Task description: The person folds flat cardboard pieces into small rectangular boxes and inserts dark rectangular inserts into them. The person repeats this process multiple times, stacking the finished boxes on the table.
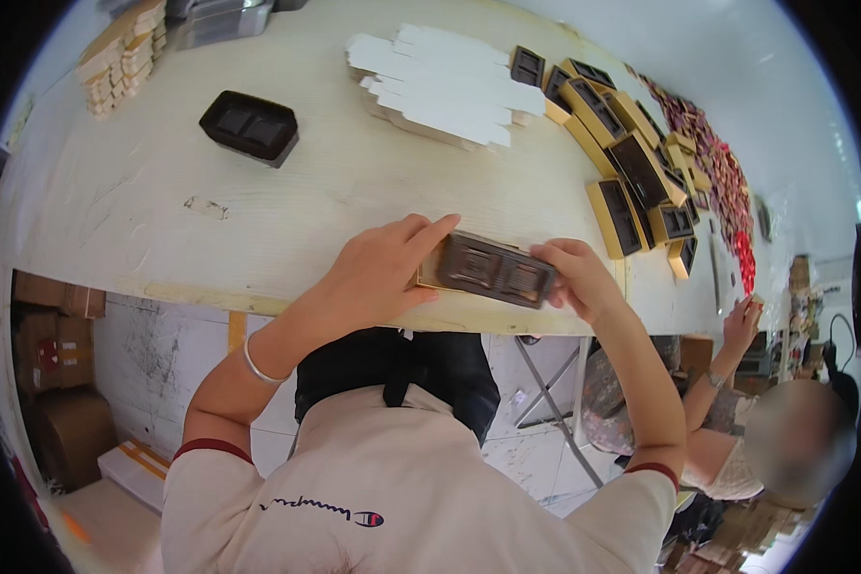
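Note:
Close to the table's front edge, both my hands are at a dark brown plastic tray (496,270) with moulded compartments. My right hand (584,277) pinches the tray's right end between thumb and fingers. A strip of a gold box (430,272) shows at the tray's left end, partly covered by it. My left hand (383,266) grips that box end, its index finger stretched along the tray's far left corner and its thumb at the near side. Whether the tray sits inside the box or over it, I cannot tell.
A black tray (251,126) lies at left. White flat cartons (440,81) are stacked at the back. Gold boxes with dark trays (631,172) pile up at right, before many small red wrapped pieces (713,158). A co-worker's hand (741,323) is at far right.

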`<state>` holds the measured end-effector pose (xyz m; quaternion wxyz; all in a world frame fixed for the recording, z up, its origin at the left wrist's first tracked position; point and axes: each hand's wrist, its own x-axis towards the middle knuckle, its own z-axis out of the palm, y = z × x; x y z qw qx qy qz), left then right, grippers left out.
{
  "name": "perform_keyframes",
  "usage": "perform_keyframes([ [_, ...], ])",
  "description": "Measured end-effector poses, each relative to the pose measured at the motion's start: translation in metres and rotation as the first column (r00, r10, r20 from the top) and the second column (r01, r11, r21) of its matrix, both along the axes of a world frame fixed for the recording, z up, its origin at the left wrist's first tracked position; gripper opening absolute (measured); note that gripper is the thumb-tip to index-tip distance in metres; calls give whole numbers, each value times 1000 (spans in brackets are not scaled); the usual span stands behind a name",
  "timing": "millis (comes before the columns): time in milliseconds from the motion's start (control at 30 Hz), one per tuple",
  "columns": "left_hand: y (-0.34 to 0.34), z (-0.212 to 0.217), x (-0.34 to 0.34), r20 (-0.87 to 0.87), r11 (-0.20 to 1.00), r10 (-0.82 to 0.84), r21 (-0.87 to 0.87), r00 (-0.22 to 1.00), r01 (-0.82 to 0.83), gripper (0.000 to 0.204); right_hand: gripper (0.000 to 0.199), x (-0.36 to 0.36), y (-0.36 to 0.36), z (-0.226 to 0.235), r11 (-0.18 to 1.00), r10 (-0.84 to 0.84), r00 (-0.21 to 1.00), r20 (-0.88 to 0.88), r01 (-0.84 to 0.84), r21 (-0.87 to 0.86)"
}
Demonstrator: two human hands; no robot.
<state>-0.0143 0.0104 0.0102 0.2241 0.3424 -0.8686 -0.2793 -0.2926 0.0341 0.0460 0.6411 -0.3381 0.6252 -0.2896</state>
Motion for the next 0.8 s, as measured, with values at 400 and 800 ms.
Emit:
perform_keyframes([
  [400, -51, 27, 2, 177, 945, -214, 288, 961, 157, 100, 48, 24, 29, -6, 69, -76, 463, -883, -881, -467],
  [800, -52, 9, 10, 120, 953, -244, 213, 962, 215, 75, 40, 14, 30, -17, 192, 108, 665, -739, -743, -641],
])
